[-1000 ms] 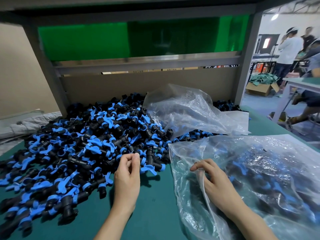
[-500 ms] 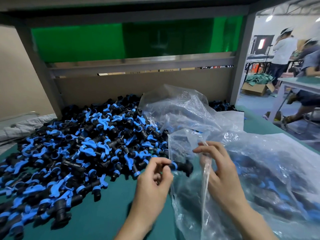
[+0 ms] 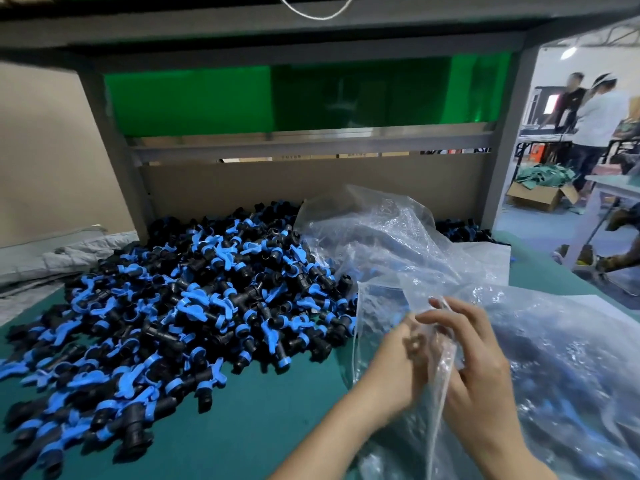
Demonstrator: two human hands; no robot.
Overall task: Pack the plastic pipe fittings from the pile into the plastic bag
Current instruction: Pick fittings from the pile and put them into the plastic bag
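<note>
6 o'clock: our left hand (image 3: 398, 365), fingers blurred, grip unreadable, now inside the mouth of the clear crinkled plastic bag (image 3: 571, 358) | 5 o'clock: right hand (image 3: 478, 372) pinches that mouth open | fitting carried a moment ago is out of sight, we judge it delivered | 10 o'clock: pile of black-and-blue plastic pipe fittings (image 3: 194, 306) remains on green worktop (image 3: 259, 427)
</note>
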